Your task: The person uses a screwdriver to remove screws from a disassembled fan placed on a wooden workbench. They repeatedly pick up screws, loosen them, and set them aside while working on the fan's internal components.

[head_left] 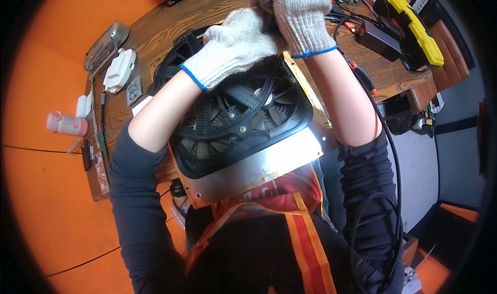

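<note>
My left hand [238, 45], in a white knit glove with a blue cuff, lies over the far part of a black fan assembly [228, 112], fingers curled. Right beside it, my right hand [303, 19], gloved the same way, is closed at the top edge of the view. The two hands meet there, and whatever their fingers grip is hidden. Round black frames and several blades show in the fan assembly. It rests on a silvery metal panel [259, 164] with stained edges, which juts over the near table edge toward my lap.
On the wooden table [155, 22] are a white plastic box [120, 70] and a power strip [106, 45] at left. A black power adapter [379, 40], pliers [362, 76] and a yellow-black case [409, 24] lie right. A black cable [396, 164] loops past my right arm.
</note>
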`<state>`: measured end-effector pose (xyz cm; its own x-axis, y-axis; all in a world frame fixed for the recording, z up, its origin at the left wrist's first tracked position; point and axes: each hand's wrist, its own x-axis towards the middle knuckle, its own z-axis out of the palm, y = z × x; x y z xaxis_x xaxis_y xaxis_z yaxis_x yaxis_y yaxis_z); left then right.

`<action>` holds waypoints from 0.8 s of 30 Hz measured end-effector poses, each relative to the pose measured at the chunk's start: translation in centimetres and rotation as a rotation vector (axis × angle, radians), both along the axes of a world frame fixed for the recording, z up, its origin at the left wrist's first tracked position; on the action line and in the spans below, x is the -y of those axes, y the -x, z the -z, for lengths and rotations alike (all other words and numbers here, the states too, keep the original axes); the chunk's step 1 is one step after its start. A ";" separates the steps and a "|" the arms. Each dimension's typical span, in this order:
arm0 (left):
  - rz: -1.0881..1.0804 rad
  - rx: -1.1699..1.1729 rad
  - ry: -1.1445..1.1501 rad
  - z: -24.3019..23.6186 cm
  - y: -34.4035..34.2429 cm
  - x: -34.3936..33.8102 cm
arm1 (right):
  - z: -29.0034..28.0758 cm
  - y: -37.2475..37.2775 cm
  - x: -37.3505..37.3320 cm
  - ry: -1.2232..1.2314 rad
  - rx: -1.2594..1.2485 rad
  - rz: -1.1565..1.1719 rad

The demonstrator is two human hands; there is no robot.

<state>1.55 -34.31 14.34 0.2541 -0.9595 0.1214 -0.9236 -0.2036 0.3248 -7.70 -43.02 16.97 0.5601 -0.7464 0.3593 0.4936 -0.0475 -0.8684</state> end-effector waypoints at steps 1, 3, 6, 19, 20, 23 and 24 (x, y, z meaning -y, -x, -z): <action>-0.029 0.012 -0.039 -0.3 0.4 -0.2 | 0.3 0.2 0.1 -0.035 0.058 0.053; -0.040 0.060 -0.064 -0.6 1.5 -0.2 | 0.5 -0.3 0.2 -0.103 0.173 0.155; -0.090 0.145 0.074 -0.2 2.9 0.2 | 1.1 -0.3 1.0 0.044 0.216 0.328; 0.042 0.013 -0.078 -0.1 0.8 0.1 | -0.6 2.0 4.8 -0.106 0.321 -0.769; 0.023 -0.025 -0.047 0.1 0.8 0.2 | -0.5 2.2 4.9 -0.058 0.317 -0.736; 0.018 -0.138 -0.025 0.2 0.3 0.1 | 0.1 1.7 4.8 0.048 0.286 -0.659; 0.019 -0.087 -0.018 0.1 0.1 -0.1 | 0.2 1.1 4.9 0.059 0.267 -0.647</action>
<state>1.48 -34.19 14.23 0.2447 -0.9661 0.0824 -0.8957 -0.1927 0.4008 -8.83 -47.90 16.80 0.7723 -0.2682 0.5759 0.6346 0.2842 -0.7187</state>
